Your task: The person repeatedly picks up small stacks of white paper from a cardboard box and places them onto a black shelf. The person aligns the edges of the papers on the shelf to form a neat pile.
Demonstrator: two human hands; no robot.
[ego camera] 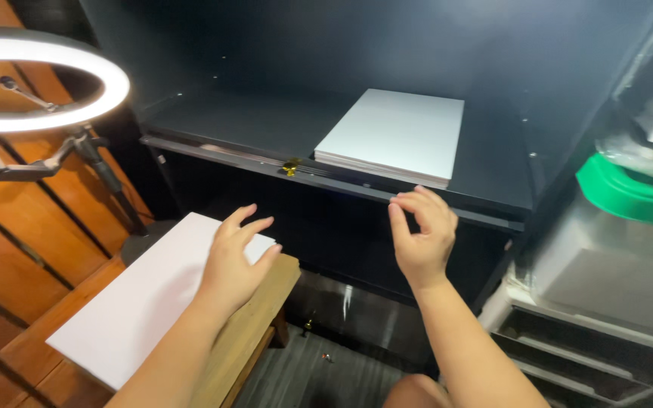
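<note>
Here, a person stands before a dark cabinet, both bare hands raised and holding nothing. The left hand (237, 253) hovers, fingers spread loosely, just above the far end of a white sheet stack (153, 298) lying on a wooden bench (255, 332) at the near left. The right hand (421, 234) floats near the front edge of the cabinet shelf (447, 208), its fingers curled with thumb and fingertips close together but pinching nothing. On that shelf, just beyond the right hand, rests a second white stack (394, 132), lying flat and slightly angled. A small gold fitting (290, 167) sits on the shelf's front lip, between the two hands. To the far left glows a ring light (39, 83) on its stand; to the right stand clear plastic bins, one with a green lid (629, 189).

A likely risk: the bench stack overhangs the bench edge at the near left, so a careless nudge from the left hand could tip it onto the floor.
</note>
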